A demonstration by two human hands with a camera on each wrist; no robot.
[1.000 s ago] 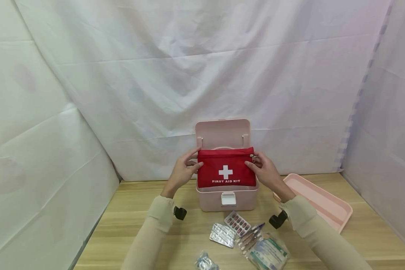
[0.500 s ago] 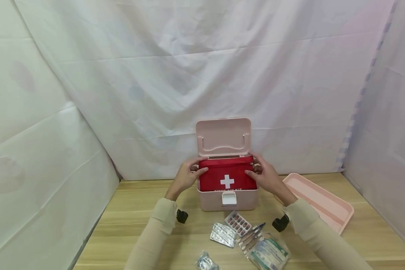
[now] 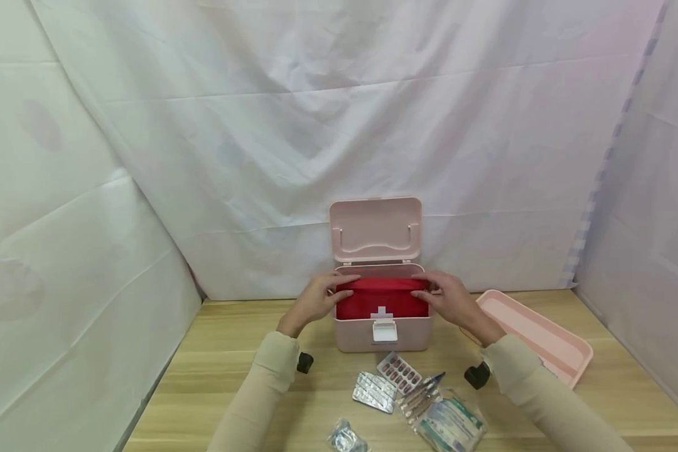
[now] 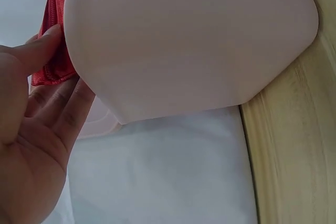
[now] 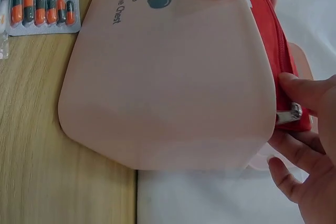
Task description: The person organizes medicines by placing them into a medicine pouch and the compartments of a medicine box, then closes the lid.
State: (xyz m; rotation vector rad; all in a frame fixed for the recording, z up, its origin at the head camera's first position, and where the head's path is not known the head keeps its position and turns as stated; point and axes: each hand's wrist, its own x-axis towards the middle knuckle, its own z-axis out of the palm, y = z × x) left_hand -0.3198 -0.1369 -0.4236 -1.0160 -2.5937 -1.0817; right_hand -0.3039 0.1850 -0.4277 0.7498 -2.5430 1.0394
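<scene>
A red first aid pouch [image 3: 361,306] with a white cross stands partly inside the pink medicine chest [image 3: 350,337], its lower part hidden behind the front wall. My left hand [image 3: 315,299] pinches the pouch's left end between thumb and fingers, close to the rim. At the opposite end my right hand [image 3: 451,302] grips it the same way. In the right wrist view, the thumb of the right hand [image 5: 315,145] presses the red cloth near a metal zipper pull [image 5: 290,114]. The left wrist view has the left hand [image 4: 39,124] holding the pouch [image 4: 55,66] beside the chest's wall.
The chest's lid [image 3: 376,229] is raised at the back. In front lie blister packs [image 3: 400,373], a silver one [image 3: 375,392], cotton swabs [image 3: 418,398], a plastic packet [image 3: 452,425] and a small wrapped item [image 3: 346,436]. A pink tray [image 3: 537,333] lies at right.
Both hands have lowered the pouch from above the front rim down into the chest. Its lettering and the lower part of the cross have dropped out of sight behind the front wall.
</scene>
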